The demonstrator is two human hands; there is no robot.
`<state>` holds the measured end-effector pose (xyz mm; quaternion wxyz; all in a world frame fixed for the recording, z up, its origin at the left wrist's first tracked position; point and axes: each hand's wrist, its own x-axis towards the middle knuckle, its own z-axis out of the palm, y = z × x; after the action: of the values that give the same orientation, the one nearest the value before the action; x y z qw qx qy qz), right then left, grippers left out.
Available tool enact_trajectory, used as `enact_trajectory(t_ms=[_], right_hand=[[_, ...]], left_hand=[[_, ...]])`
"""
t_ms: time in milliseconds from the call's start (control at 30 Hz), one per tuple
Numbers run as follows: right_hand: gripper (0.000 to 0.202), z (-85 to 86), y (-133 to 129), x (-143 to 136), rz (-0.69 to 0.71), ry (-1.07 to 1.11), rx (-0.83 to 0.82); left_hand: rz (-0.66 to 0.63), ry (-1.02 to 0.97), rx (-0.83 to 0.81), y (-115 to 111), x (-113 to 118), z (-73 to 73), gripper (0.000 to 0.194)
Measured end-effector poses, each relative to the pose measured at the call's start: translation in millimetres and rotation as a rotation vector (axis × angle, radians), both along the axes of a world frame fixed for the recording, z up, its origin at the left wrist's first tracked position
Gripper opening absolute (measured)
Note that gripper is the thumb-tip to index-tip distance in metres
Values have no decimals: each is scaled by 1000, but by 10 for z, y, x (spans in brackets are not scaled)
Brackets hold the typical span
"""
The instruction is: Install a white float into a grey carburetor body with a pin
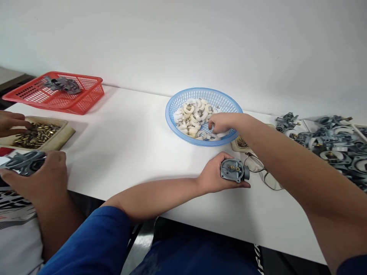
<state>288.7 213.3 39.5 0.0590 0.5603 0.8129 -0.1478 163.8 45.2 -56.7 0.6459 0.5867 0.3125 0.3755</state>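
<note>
A plain, pale wall [183, 46] fills the upper part of the view, smooth apart from a few tiny marks. Its tone is uneven: slightly cool and greenish toward the left, brighter near the middle, greyer on the right. Against its foot runs the back edge of a long white table [129, 126], whose matte top stretches across most of the view, its front edge slanting down toward the right. The light is soft and diffuse, leaving blurred grey shadows on the tabletop. At the far left sits a separate grey-beige surface [10, 78] with darkness beneath it. Below the table's front edge, the space is deeply shadowed, broken by a shiny, pale grey piece [143, 242], too partly hidden to identify.
</note>
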Motion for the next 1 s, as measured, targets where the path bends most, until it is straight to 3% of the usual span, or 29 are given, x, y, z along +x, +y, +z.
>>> enact_trajectory(t_ms=[133, 233, 333, 433, 533, 600, 733, 833, 1000], right_hand=[[28, 172, -37, 76, -57, 75, -8], [48, 310, -147, 134, -103, 227, 93], [60, 388, -399, 215, -158, 398, 215], [53, 380, -816, 305, -213, 771, 250], [45, 281, -1327, 404, -236, 1211, 159], [45, 168, -1651, 479, -270, 1309, 87], [37, -101, -2104, 581, -330, 1347, 159], [29, -255, -2239, 576, -358, 1327, 255], [21, -402, -2205, 525, -339, 1231, 498]], left_hand=[[-8, -3, 11, -3, -3, -2, 78], [-20, 1, 18, -3, -8, 3, 77], [-26, 14, 24, -2, -14, 17, 75], [-19, 31, 40, -5, -17, 34, 74], [-8, 38, 57, -11, -20, 42, 72], [4, 42, 63, -13, -21, 38, 72], [26, 56, 64, -9, -20, 25, 74], [29, 56, 60, -2, -18, 31, 73], [23, 58, 44, -1, -19, 42, 71]])
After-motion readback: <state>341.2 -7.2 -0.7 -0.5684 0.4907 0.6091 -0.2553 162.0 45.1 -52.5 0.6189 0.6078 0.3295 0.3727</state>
